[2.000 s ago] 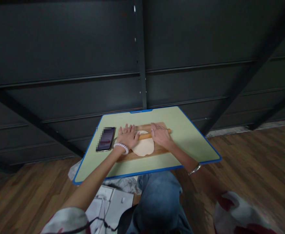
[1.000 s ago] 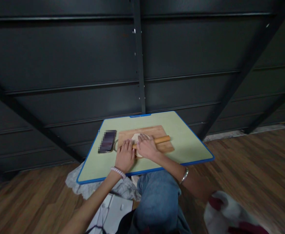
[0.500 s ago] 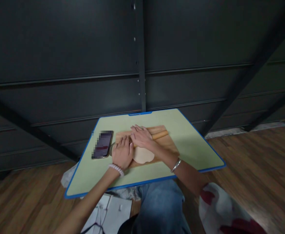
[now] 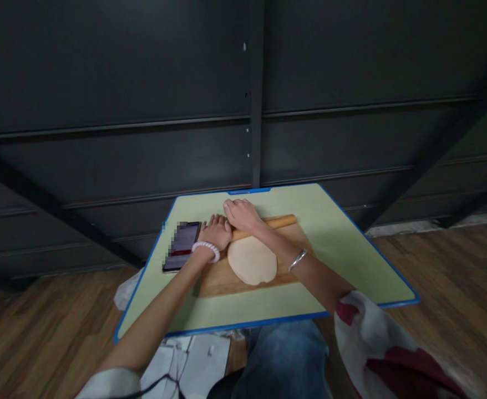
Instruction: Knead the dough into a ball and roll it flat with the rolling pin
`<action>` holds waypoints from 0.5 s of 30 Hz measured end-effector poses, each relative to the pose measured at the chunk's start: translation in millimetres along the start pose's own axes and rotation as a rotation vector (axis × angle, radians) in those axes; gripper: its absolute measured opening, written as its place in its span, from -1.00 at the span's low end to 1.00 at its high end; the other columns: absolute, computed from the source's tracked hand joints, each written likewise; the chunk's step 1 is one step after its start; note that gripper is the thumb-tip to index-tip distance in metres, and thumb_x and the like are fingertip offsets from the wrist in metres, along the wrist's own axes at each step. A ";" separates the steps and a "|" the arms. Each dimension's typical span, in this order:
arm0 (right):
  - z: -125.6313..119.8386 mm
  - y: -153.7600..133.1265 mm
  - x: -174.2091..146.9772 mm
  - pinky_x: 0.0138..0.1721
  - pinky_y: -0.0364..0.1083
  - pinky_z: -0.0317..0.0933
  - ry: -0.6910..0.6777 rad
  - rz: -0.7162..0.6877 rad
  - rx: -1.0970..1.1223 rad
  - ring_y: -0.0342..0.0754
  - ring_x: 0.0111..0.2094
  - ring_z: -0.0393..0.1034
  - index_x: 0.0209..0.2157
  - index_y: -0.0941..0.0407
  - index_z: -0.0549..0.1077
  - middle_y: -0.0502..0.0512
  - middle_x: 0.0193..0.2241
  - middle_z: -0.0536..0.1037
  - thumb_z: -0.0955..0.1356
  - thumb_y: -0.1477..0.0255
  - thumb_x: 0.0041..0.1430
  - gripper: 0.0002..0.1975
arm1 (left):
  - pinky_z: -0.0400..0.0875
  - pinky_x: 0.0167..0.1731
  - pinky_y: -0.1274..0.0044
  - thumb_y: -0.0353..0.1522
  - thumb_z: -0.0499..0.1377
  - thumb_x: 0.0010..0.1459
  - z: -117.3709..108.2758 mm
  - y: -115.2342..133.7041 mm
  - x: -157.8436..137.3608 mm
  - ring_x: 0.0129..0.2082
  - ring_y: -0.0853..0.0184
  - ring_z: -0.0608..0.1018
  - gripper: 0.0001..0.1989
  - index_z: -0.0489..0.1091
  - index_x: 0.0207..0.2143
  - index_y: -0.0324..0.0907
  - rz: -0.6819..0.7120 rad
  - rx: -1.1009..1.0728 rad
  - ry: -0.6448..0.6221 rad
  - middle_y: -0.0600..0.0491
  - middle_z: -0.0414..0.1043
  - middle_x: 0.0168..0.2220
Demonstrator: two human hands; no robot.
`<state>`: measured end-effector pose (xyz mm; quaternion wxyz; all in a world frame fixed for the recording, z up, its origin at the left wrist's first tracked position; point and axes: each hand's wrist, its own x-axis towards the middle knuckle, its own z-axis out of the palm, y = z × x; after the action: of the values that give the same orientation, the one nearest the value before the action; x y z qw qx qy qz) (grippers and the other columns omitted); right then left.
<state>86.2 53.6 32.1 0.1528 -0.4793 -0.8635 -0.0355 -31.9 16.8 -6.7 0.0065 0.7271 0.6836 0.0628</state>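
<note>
A pale, flat round of dough (image 4: 252, 263) lies on a wooden board (image 4: 218, 281). Across the board's far part, beyond the dough, runs a wooden rolling pin (image 4: 284, 221). My right hand (image 4: 242, 215) is curled over the middle of the pin. Beside it, my left hand (image 4: 217, 231) rests palm down at the pin's left end, fingers stretched forward and slightly apart. That end of the pin is hidden under the left hand. The dough's near edge has a small notch.
A phone (image 4: 181, 249), partly pixelated, lies left of the board on a pale green folding table (image 4: 351, 266) with a blue rim. Dark panels (image 4: 164, 160) rise behind it. Below are my jeans-covered leg (image 4: 287, 354) and a white box (image 4: 206, 360) with a dark cord.
Both hands have moved away from me with the rolling pin, uncovering more of the dough. My left fingers have spread. The camera view has shifted slightly.
</note>
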 end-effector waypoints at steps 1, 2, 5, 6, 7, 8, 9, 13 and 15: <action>-0.7 0.1 1.5 -0.08 -0.04 0.13 -0.009 0.016 -0.007 0.03 -0.15 0.39 -0.12 0.20 0.33 0.26 -0.20 0.52 -0.02 0.35 0.33 -0.59 | 0.09 0.14 0.19 -0.31 -0.28 0.25 1.2 -1.3 3.7 0.22 0.14 0.17 -0.51 0.23 0.07 -0.31 -0.009 -0.011 -0.008 -0.18 0.18 0.18; -0.9 0.3 2.9 -0.09 -0.05 0.14 -0.019 0.034 -0.013 0.03 -0.15 0.39 -0.11 0.20 0.33 0.26 -0.20 0.52 -0.03 0.35 0.34 -0.57 | 0.09 0.14 0.18 -0.30 -0.29 0.25 2.2 -2.2 6.7 0.23 0.14 0.16 -0.50 0.23 0.07 -0.31 -0.016 -0.019 -0.015 -0.18 0.17 0.19; 1.1 1.5 5.6 -0.11 -0.04 0.16 -0.034 0.078 -0.024 0.05 -0.15 0.40 -0.11 0.20 0.34 0.28 -0.20 0.52 -0.05 0.34 0.34 -0.54 | 0.06 0.15 0.17 -0.28 -0.28 0.25 3.1 -2.7 9.5 0.23 0.15 0.15 -0.50 0.23 0.08 -0.28 -0.007 -0.005 -0.005 -0.15 0.17 0.19; 2.6 2.0 5.8 -0.10 -0.03 0.16 -0.038 0.087 -0.025 0.05 -0.14 0.40 -0.11 0.20 0.34 0.29 -0.20 0.52 -0.05 0.34 0.34 -0.54 | 0.03 0.16 0.18 -0.28 -0.27 0.25 2.7 -1.9 8.2 0.24 0.15 0.14 -0.50 0.22 0.09 -0.28 0.010 0.013 0.008 -0.15 0.17 0.20; 4.5 2.5 5.4 -0.10 -0.02 0.16 -0.042 0.095 -0.023 0.06 -0.14 0.40 -0.11 0.20 0.34 0.29 -0.19 0.51 -0.05 0.33 0.34 -0.54 | 0.01 0.17 0.18 -0.28 -0.26 0.25 2.1 -0.7 5.8 0.24 0.16 0.13 -0.50 0.22 0.10 -0.29 0.029 0.034 0.024 -0.15 0.16 0.20; 6.7 3.1 4.4 -0.09 0.00 0.16 -0.048 0.104 -0.018 0.06 -0.13 0.40 -0.11 0.21 0.34 0.30 -0.18 0.51 -0.04 0.33 0.34 -0.55 | -0.02 0.18 0.19 -0.27 -0.25 0.24 1.4 0.9 2.5 0.25 0.16 0.12 -0.49 0.21 0.11 -0.30 0.046 0.057 0.040 -0.16 0.16 0.20; 8.8 3.7 2.6 -0.09 0.01 0.16 -0.059 0.112 -0.010 0.06 -0.12 0.39 -0.10 0.21 0.33 0.30 -0.17 0.51 -0.03 0.33 0.34 -0.56 | -0.04 0.19 0.20 -0.27 -0.25 0.24 0.7 2.8 -1.5 0.25 0.16 0.11 -0.48 0.21 0.11 -0.32 0.059 0.077 0.054 -0.17 0.16 0.20; 15.0 4.7 -12.8 -0.09 0.02 0.17 -0.114 0.159 0.041 0.05 -0.10 0.37 -0.07 0.22 0.31 0.30 -0.11 0.48 0.00 0.27 0.33 -0.57 | -0.05 0.19 0.23 -0.24 -0.25 0.25 -0.4 10.9 -20.9 0.24 0.14 0.14 -0.45 0.21 0.12 -0.36 0.079 0.104 0.108 -0.19 0.18 0.18; 15.1 3.0 -24.5 -0.08 0.01 0.16 -0.117 0.177 0.048 0.04 -0.08 0.36 -0.08 0.23 0.32 0.30 -0.10 0.47 0.00 0.27 0.33 -0.55 | -0.03 0.19 0.25 -0.23 -0.24 0.26 0.2 13.9 -30.9 0.23 0.15 0.16 -0.46 0.21 0.13 -0.35 0.091 0.096 0.135 -0.19 0.20 0.17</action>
<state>97.4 38.3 10.2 0.1163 -0.5509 -0.8260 0.0268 -19.9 -14.8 -8.1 -0.0774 0.7511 0.6509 0.0789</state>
